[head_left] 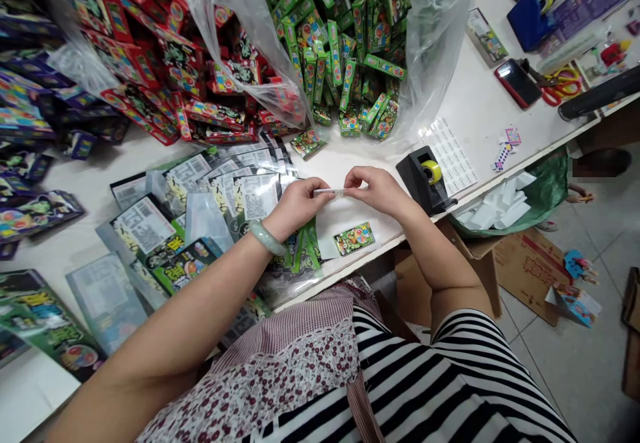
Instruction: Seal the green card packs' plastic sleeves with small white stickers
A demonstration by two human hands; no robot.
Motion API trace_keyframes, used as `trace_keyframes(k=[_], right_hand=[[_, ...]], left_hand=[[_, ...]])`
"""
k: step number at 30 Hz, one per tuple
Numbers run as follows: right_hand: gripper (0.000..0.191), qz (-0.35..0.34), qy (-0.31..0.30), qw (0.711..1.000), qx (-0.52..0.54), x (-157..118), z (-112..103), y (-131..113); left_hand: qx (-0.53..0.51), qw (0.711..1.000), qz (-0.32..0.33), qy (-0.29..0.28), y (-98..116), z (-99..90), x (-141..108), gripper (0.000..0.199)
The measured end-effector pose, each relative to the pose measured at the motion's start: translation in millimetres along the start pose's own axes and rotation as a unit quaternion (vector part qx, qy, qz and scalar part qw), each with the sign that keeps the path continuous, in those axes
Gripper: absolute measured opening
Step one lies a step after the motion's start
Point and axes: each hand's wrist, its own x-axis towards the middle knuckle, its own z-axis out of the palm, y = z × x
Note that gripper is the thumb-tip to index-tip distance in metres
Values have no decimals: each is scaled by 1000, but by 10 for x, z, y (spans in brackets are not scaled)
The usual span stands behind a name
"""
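My left hand (300, 203), with a pale bangle at the wrist, pinches one end of a thin whitish strip (339, 192). At the other end my right hand (374, 188) has its fingertips closed on the same strip. The strip is seen nearly edge-on, so I cannot make out its exact kind. Just below it on the table lies a small green printed packet (354, 238), partly over something clear or white. Flat printed plastic pouches (255, 196) spread in an overlapping pile under and left of my left hand.
Small green boxes (345, 50) and red boxes (165, 63) fill clear bags at the back; purple boxes (45, 96) lie left. A black tape dispenser (423, 180) and label sheet (445, 156) stand right. Beyond are a phone (517, 83) and scissors (563, 85).
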Motion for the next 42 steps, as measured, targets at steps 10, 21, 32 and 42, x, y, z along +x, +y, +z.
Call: trace_keyframes(k=[10,21,32,42], right_hand=[[5,35,24,998,45,-47,15,40],[31,31,35,998,38,-33,-2,174],[22,-46,89,995,-7,-223,-170,274],[8,-105,29,989,-103,139,244,-120]], left_hand=[[-58,998,-15,13,-51,3,3,26],[-80,995,-62,10,14,-61,-31,23],[-95,994,-49,9,32,-4,-22,19],[-38,998,-46,3,77,-45,-51,31]])
